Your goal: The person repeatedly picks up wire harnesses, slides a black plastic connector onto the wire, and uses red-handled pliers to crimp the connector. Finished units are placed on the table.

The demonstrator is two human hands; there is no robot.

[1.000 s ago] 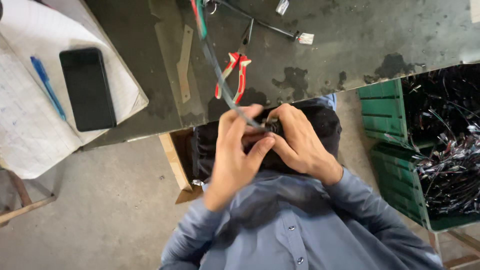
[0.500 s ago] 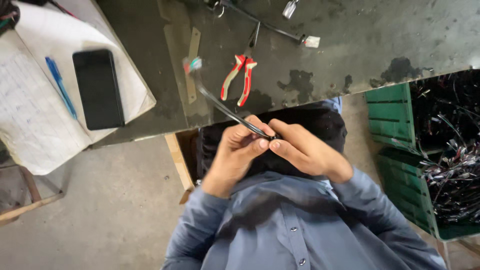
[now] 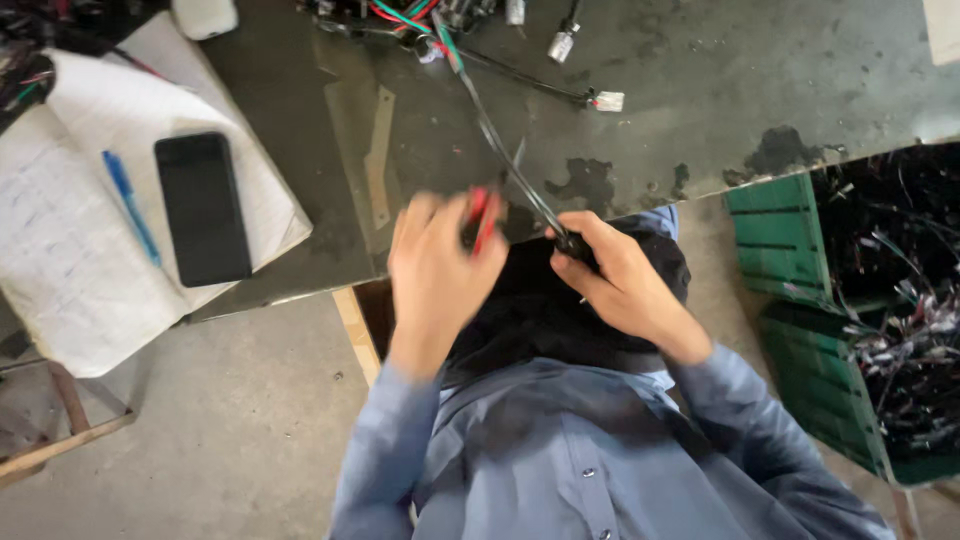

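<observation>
While my left hand (image 3: 435,270) closes on red-handled pliers (image 3: 482,218) mid-frame | right hand (image 3: 620,285) fingers pinched on thin black cable (image 3: 500,150) running to upper centre | cable looks light, floppy; I'd grip near its end.

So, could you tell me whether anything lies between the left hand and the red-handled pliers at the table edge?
Nothing visible does. The left hand is already at the red-handled pliers, fingers over the handles, though motion blur hides the exact grip. The right hand holds the black cable just beside them.
</observation>
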